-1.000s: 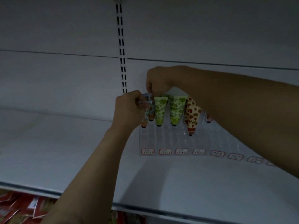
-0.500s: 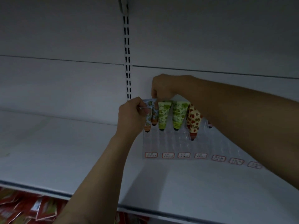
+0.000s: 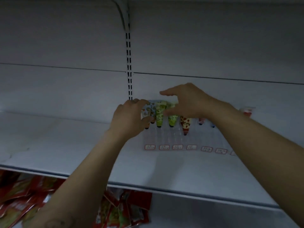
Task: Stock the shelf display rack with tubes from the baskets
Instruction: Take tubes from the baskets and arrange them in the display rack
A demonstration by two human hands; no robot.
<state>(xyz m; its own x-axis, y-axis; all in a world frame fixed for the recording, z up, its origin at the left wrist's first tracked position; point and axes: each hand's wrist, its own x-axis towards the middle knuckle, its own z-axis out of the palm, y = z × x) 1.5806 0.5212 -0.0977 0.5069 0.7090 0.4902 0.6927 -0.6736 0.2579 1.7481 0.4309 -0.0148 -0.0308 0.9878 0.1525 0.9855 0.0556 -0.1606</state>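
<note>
Left hand (image 3: 130, 119) has its fingers (image 3: 139, 102) curled round a blue-and-orange tube (image 3: 146, 111) at the far-left end of the clear rack (image 3: 166, 139) on the shelf (image 3: 65, 145), cap pointing down, while the right hand (image 3: 187, 102) hovers just above the green tubes (image 3: 159, 116), spread and holding nothing. The risk, I'd say: the tube misses its slot and tips into its neighbours, or that loose right hand clips the green ones and topples the row

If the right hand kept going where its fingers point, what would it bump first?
Probably the left hand, gripping a patterned tube just left of the open right hand; depth is unclear, so it might pass above.
</note>
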